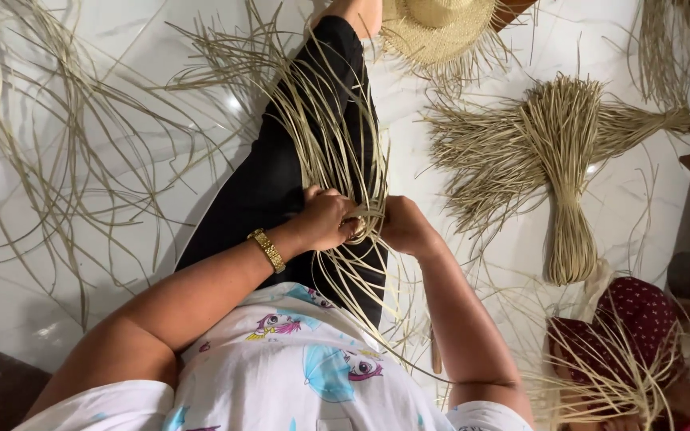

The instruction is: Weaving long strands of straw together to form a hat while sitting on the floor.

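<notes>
Your left hand and right hand both pinched shut on straw strands over your lap, centre. Risk: loose ends splayed far side tangle; grip slackens, weave likely loosens.

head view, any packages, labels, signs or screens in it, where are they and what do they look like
None show in the head view. There are only pale straw strands that both hands pinch over a black-clad leg, a tied bundle of straw on the white floor, and a woven straw hat at the top edge.
</notes>
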